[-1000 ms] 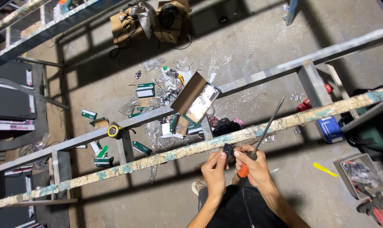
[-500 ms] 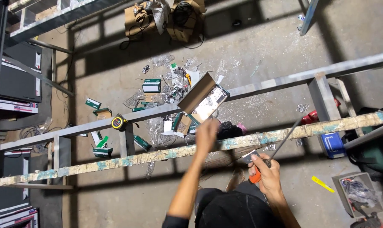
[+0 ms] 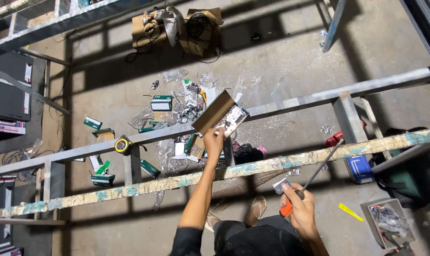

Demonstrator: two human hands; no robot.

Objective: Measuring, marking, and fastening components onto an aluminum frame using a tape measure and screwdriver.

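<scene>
Reaching forward over a paint-flecked beam (image 3: 215,174), the person's left hand (image 3: 215,142) stretches to an open cardboard box (image 3: 220,114) of small metal parts that sits on a grey steel rail (image 3: 295,102); the fingertips touch the box's near edge, but whether they pinch anything cannot be told from the head view. The right hand (image 3: 298,206) stays low beside the person's lap, clenched around the orange handle of a long screwdriver (image 3: 314,175) whose shaft angles up toward the beam, with a small metal piece (image 3: 281,186) pressed against the same fist. A yellow tape measure (image 3: 124,145) rests on the rail to the left. Far below, green and white cartons (image 3: 161,102) and clear plastic wrappers lie scattered across the concrete floor (image 3: 281,47).
</scene>
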